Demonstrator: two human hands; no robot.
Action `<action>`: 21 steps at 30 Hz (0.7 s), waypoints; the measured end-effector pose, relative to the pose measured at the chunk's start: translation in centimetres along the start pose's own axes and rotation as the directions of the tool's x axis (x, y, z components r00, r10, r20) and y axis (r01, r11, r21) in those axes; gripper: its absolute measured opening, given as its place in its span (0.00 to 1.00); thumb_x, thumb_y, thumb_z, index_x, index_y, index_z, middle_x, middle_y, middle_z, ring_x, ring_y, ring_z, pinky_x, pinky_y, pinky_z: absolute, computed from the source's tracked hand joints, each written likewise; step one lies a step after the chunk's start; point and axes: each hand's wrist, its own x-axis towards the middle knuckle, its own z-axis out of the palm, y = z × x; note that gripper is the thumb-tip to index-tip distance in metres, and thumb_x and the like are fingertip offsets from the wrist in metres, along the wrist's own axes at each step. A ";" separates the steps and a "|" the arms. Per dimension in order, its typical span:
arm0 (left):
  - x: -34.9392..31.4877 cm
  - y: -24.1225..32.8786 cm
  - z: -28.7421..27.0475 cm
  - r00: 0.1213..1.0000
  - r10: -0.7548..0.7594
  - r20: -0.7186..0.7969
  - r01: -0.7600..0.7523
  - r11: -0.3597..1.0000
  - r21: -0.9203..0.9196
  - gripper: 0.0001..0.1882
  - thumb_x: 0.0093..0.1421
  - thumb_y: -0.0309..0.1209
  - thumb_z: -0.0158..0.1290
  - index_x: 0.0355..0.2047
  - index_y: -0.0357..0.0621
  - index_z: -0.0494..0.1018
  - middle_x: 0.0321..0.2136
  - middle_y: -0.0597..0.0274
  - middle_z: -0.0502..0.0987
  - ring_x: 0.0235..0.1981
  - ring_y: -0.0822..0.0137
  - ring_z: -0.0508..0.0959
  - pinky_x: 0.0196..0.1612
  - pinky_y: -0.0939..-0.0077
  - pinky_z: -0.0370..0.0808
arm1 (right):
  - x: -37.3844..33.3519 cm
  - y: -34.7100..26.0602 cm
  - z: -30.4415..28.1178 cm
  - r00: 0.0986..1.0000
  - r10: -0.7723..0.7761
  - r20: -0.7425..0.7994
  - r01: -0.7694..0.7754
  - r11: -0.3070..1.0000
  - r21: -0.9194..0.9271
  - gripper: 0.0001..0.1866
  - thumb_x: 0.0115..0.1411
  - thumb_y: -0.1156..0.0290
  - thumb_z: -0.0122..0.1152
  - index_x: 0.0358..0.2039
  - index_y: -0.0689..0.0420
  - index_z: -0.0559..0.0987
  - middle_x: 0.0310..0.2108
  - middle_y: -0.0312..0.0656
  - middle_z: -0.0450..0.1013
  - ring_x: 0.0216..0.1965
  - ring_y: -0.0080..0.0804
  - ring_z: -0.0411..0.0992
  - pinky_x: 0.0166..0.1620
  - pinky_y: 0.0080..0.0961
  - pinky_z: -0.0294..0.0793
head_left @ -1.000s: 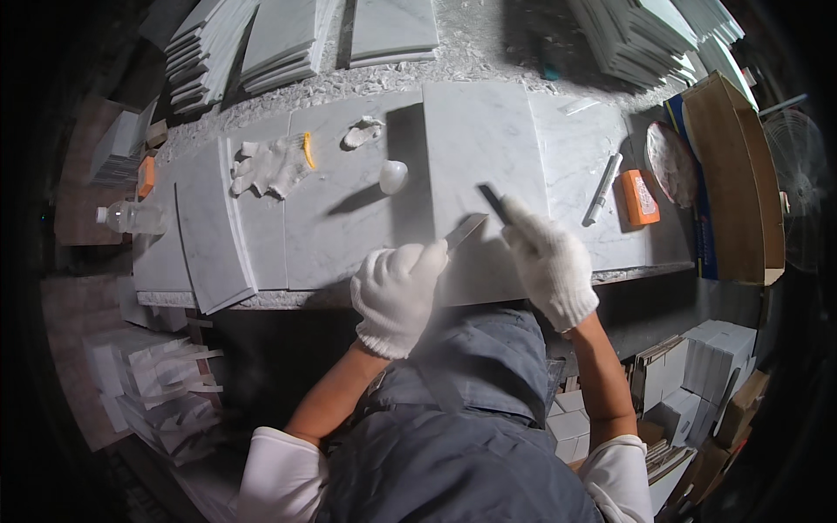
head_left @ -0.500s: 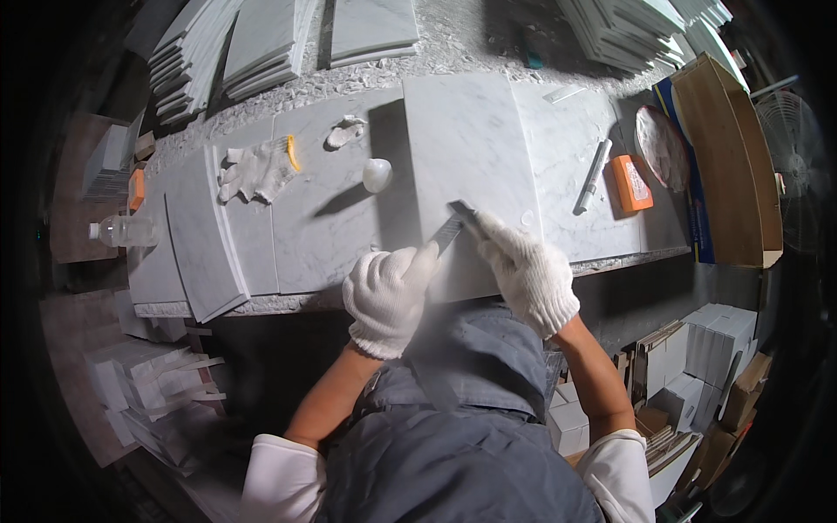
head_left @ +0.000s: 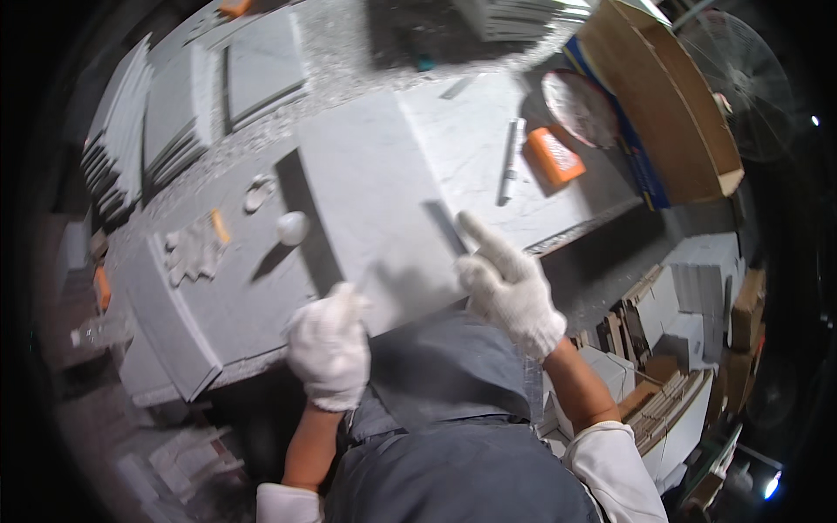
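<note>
A long white marble slab with faint grey veining lies in front of me, across the wider pale slabs of the worktop. My right hand, in a white knitted glove, is over the slab's near right edge. Between its forefinger and thumb sits the end of a flat grey bar, blurred and pointing away from me. Low at the slab's near left corner, my gloved left hand has its fingers curled closed. Whatever it grips, if anything, is hidden by the fingers and blur.
Left of the slab are a white rounded object and a loose glove. To the right lie a marker-like stick, an orange block and a round dish. Stacked slabs stand behind; a cardboard box borders the right.
My view has turned, tilting the bench in the picture. My hands have moved apart, the left drawing back toward me from the slab. The grey strip at my left fingers no longer shows.
</note>
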 end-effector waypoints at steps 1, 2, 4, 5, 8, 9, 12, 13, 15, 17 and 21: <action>0.2 0.0 0.2 0.989 -0.143 -0.030 0.138 0.982 -0.130 0.12 0.59 0.20 0.62 0.44 0.39 0.80 0.33 0.59 0.81 0.32 0.58 0.80 0.35 0.65 0.77 | 0.8 -0.6 -2.4 0.986 -0.109 -0.128 0.089 0.984 -0.151 0.26 0.67 0.69 0.60 0.66 0.52 0.73 0.40 0.36 0.79 0.37 0.18 0.74 0.41 0.18 0.77; 0.4 -0.1 0.1 0.962 -0.271 -0.032 0.255 0.937 -0.240 0.10 0.61 0.20 0.61 0.43 0.37 0.80 0.30 0.57 0.80 0.30 0.60 0.80 0.33 0.69 0.77 | 1.2 -1.1 -4.9 0.945 -0.189 -0.267 0.139 0.971 -0.196 0.24 0.67 0.69 0.61 0.63 0.54 0.74 0.42 0.37 0.79 0.38 0.18 0.74 0.42 0.18 0.76; 0.4 -0.1 -0.4 0.899 -0.439 0.008 0.395 0.801 -0.450 0.10 0.62 0.21 0.61 0.44 0.37 0.80 0.29 0.57 0.79 0.28 0.63 0.79 0.33 0.71 0.77 | 2.0 -2.4 -10.1 0.823 -0.359 -0.440 0.251 0.925 -0.284 0.20 0.68 0.69 0.61 0.59 0.59 0.78 0.46 0.38 0.80 0.41 0.19 0.75 0.44 0.17 0.76; 0.3 0.1 -0.6 0.883 -0.460 0.090 0.442 0.755 -0.484 0.09 0.62 0.21 0.61 0.44 0.36 0.80 0.28 0.57 0.79 0.27 0.63 0.79 0.33 0.71 0.77 | 2.6 -3.0 -12.7 0.752 -0.490 -0.441 0.339 0.862 -0.378 0.20 0.67 0.67 0.63 0.57 0.61 0.78 0.46 0.38 0.80 0.42 0.19 0.75 0.43 0.16 0.77; 0.2 0.8 -0.9 0.893 -0.423 0.153 0.439 0.743 -0.505 0.09 0.63 0.22 0.60 0.44 0.35 0.80 0.27 0.58 0.79 0.27 0.65 0.78 0.32 0.73 0.76 | 5.0 -4.8 -19.8 0.695 -0.464 -0.550 0.069 0.804 -0.591 0.15 0.65 0.62 0.66 0.49 0.54 0.83 0.40 0.41 0.82 0.32 0.27 0.79 0.41 0.22 0.79; 0.2 1.0 -0.8 0.928 -0.344 0.141 0.371 0.825 -0.426 0.09 0.63 0.22 0.60 0.44 0.35 0.80 0.27 0.58 0.79 0.27 0.66 0.79 0.32 0.73 0.76 | 6.2 -5.0 -21.5 0.645 -0.628 -0.435 0.062 0.610 -0.790 0.14 0.65 0.62 0.66 0.48 0.54 0.83 0.36 0.40 0.81 0.28 0.26 0.78 0.34 0.23 0.77; 0.6 2.0 -0.2 0.961 -0.228 0.157 0.270 0.897 -0.349 0.09 0.64 0.25 0.60 0.44 0.34 0.80 0.27 0.59 0.79 0.26 0.69 0.80 0.29 0.75 0.76 | 9.8 -5.0 -24.6 0.605 -0.758 -0.243 -0.064 0.258 -0.964 0.12 0.64 0.62 0.65 0.44 0.53 0.84 0.31 0.43 0.80 0.23 0.29 0.77 0.29 0.28 0.76; 0.7 2.4 0.1 0.948 -0.259 0.186 0.314 0.861 -0.400 0.09 0.64 0.25 0.60 0.44 0.34 0.80 0.27 0.59 0.79 0.26 0.68 0.80 0.28 0.75 0.76 | 10.9 -4.8 -25.0 0.612 -0.754 -0.240 -0.079 0.243 -0.967 0.12 0.64 0.61 0.65 0.43 0.53 0.84 0.31 0.44 0.81 0.27 0.36 0.80 0.34 0.30 0.78; 0.9 3.1 0.5 0.926 -0.285 0.247 0.372 0.795 -0.478 0.09 0.65 0.26 0.59 0.44 0.34 0.79 0.27 0.58 0.79 0.22 0.69 0.79 0.27 0.75 0.76 | 12.9 -4.4 -24.9 0.622 -0.762 -0.183 -0.115 0.143 -0.983 0.14 0.64 0.57 0.64 0.43 0.52 0.84 0.37 0.44 0.81 0.41 0.47 0.80 0.45 0.36 0.78; 1.1 3.6 0.7 0.889 -0.325 0.323 0.454 0.720 -0.525 0.10 0.67 0.25 0.58 0.46 0.33 0.78 0.27 0.58 0.78 0.23 0.70 0.78 0.28 0.77 0.76 | 13.7 -4.4 -24.2 0.668 -0.707 -0.234 -0.147 0.183 -0.972 0.15 0.64 0.55 0.62 0.44 0.49 0.84 0.42 0.44 0.81 0.47 0.47 0.78 0.49 0.38 0.77; 2.5 3.6 0.2 0.775 -0.470 0.422 0.609 0.382 -0.695 0.13 0.71 0.26 0.50 0.52 0.29 0.71 0.27 0.59 0.75 0.24 0.73 0.74 0.28 0.78 0.76 | 10.5 -5.4 -22.0 0.538 -0.802 -0.259 -0.192 0.182 -0.964 0.18 0.67 0.51 0.59 0.51 0.45 0.82 0.48 0.42 0.78 0.46 0.43 0.78 0.47 0.35 0.77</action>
